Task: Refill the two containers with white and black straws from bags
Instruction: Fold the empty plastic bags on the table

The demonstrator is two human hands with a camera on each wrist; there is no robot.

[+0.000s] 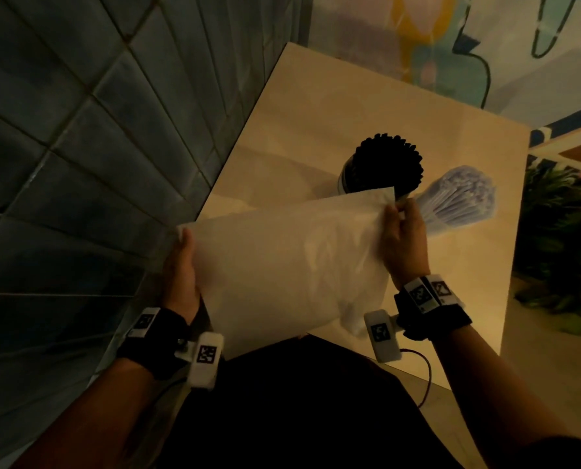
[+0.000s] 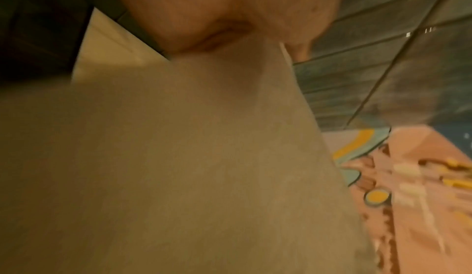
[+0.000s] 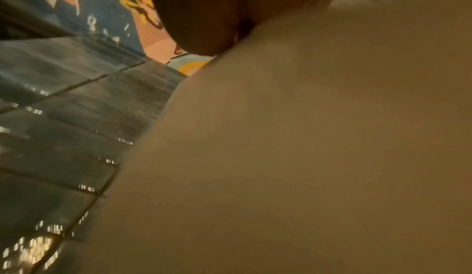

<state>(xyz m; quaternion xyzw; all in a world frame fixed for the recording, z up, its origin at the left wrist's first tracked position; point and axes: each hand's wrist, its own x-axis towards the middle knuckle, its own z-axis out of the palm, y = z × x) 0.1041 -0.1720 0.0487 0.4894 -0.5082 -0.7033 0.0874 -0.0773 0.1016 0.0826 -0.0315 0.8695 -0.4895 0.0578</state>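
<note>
I hold a flat, frosted white plastic bag [image 1: 282, 252] stretched between both hands above the near part of the table [image 1: 316, 106]. My left hand [image 1: 180, 262] pinches its left corner. My right hand [image 1: 402, 231] pinches its upper right corner. The bag looks limp and I see no straws in it. Behind it stands a container packed with black straws [image 1: 389, 162]. To its right a bundle of white straws [image 1: 458, 194] fans up; its container is hidden by my right hand. In both wrist views the bag [image 2: 178, 167] [image 3: 306, 157] fills most of the picture.
A dark tiled wall [image 1: 79, 130] runs along the left side of the table. A painted wall [image 1: 451, 35] lies beyond its far edge. Green plants [image 1: 566, 225] stand to the right of the table's right edge.
</note>
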